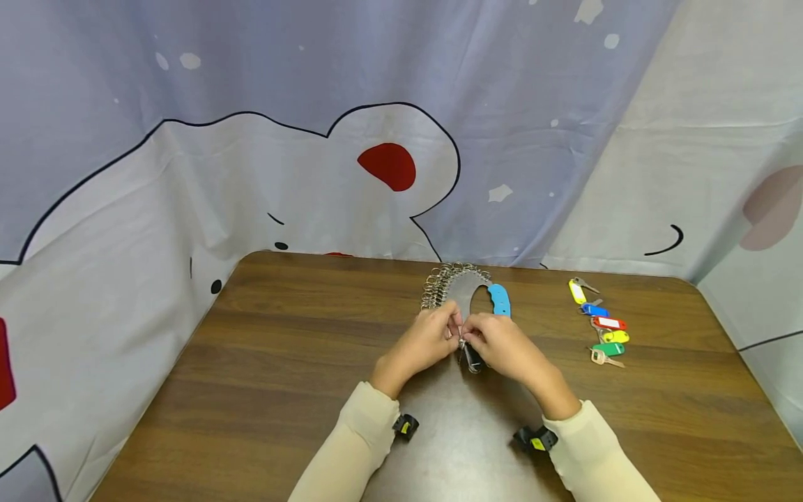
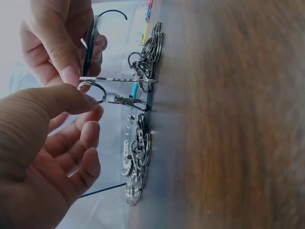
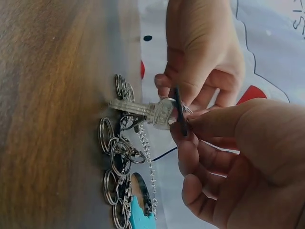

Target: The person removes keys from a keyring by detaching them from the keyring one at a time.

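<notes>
My left hand (image 1: 429, 337) and right hand (image 1: 502, 343) meet over the table in the head view. Between left thumb and fingertips I pinch a split key ring (image 2: 102, 90), with a metal clasp (image 2: 125, 100) hanging from it. My right hand pinches a black key tag (image 3: 180, 112) seen edge-on, and a silver key (image 3: 162, 113) hangs beside it, its blade pointing down. The key's head lies right at the ring. Just beyond my hands lies a curved grey plate (image 1: 461, 287) with a blue handle (image 1: 500, 300), lined with several key rings (image 1: 433, 289).
To the right on the wooden table (image 1: 282, 335) lies a row of tagged keys: a yellow tag (image 1: 577, 291), a blue tag (image 1: 594, 309), a red tag (image 1: 610, 323), another yellow tag (image 1: 616, 337) and a green tag (image 1: 608, 348). A printed curtain (image 1: 282, 174) hangs behind the table.
</notes>
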`<state>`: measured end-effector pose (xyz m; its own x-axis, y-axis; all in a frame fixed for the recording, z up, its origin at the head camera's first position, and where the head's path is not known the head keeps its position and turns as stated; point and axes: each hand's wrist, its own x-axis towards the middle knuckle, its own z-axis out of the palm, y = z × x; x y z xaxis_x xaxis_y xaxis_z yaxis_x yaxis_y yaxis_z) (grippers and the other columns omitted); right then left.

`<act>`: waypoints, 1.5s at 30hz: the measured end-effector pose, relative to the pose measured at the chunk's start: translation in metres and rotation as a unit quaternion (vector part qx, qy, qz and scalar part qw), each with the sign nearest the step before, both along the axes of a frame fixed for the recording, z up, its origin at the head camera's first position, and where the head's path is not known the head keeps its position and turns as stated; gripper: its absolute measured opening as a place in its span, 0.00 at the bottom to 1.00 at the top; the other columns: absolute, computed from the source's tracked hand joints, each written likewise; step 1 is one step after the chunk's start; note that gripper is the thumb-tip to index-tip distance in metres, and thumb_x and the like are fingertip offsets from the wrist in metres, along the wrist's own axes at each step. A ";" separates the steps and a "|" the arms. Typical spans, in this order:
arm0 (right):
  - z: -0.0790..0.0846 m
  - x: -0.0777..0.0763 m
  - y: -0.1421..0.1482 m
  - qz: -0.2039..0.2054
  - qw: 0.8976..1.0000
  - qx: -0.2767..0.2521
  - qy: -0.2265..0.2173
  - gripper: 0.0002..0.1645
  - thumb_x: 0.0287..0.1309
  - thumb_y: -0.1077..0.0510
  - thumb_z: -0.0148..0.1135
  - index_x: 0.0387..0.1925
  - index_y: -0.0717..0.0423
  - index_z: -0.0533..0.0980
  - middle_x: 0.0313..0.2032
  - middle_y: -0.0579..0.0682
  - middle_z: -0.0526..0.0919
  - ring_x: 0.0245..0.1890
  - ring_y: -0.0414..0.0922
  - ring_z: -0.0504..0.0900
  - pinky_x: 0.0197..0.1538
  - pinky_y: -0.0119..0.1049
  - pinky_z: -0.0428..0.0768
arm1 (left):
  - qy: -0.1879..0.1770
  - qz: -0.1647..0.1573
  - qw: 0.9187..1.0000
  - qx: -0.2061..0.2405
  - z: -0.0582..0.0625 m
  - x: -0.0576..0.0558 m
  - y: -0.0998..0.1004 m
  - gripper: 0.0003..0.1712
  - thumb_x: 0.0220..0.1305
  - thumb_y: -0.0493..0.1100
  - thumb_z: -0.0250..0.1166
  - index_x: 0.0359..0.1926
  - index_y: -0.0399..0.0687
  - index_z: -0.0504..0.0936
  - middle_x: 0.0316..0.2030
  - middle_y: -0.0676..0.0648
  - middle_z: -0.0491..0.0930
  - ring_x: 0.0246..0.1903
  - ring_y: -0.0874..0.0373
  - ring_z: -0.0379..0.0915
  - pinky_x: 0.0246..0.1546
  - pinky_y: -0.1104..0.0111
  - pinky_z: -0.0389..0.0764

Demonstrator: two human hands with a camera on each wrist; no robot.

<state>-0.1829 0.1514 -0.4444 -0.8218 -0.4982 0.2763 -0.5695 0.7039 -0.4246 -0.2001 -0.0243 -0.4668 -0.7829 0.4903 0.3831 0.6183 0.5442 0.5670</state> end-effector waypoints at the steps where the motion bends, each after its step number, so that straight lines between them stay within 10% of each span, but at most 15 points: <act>1: 0.000 -0.001 0.000 0.002 1.000 -0.002 -0.006 0.02 0.58 0.64 0.64 0.30 0.56 0.80 0.26 0.46 0.81 0.25 0.40 0.74 0.31 0.39 0.78 | -0.003 0.002 1.000 0.000 -0.001 -0.001 0.000 0.11 0.48 0.29 0.62 0.34 0.44 0.76 0.26 0.48 0.82 0.27 0.61 0.76 0.28 0.76 0.78; 15: -0.001 -0.003 0.003 0.029 0.999 -0.015 -0.040 0.03 0.62 0.64 0.60 0.32 0.56 0.79 0.30 0.46 0.81 0.29 0.41 0.76 0.35 0.41 0.79 | -0.068 0.017 0.998 -0.006 -0.005 -0.003 -0.002 0.04 0.55 0.33 0.66 0.27 0.46 0.84 0.24 0.52 0.82 0.24 0.64 0.71 0.27 0.74 0.73; 35: -0.004 -0.004 0.003 -0.017 1.000 -0.016 -0.002 0.07 0.56 0.63 0.66 0.25 0.52 0.79 0.22 0.44 0.79 0.21 0.40 0.71 0.27 0.37 0.73 | -0.030 0.025 0.999 -0.012 -0.002 0.001 0.001 0.07 0.52 0.34 0.67 0.23 0.50 0.81 0.19 0.55 0.80 0.19 0.69 0.72 0.23 0.77 0.74; 45: -0.001 -0.004 0.003 -0.024 0.999 -0.022 -0.011 0.06 0.56 0.62 0.66 0.25 0.51 0.80 0.21 0.42 0.78 0.22 0.38 0.73 0.27 0.36 0.75 | -0.075 0.058 0.996 0.003 0.006 0.000 -0.003 0.07 0.50 0.33 0.65 0.21 0.49 0.81 0.18 0.53 0.79 0.20 0.66 0.70 0.21 0.77 0.72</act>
<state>-0.1874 0.1540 -0.4456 -0.8508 -0.4449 0.2797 -0.5255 0.7105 -0.4680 -0.2001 -0.0275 -0.4613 -0.8822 0.3920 0.2608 0.4606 0.6035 0.6508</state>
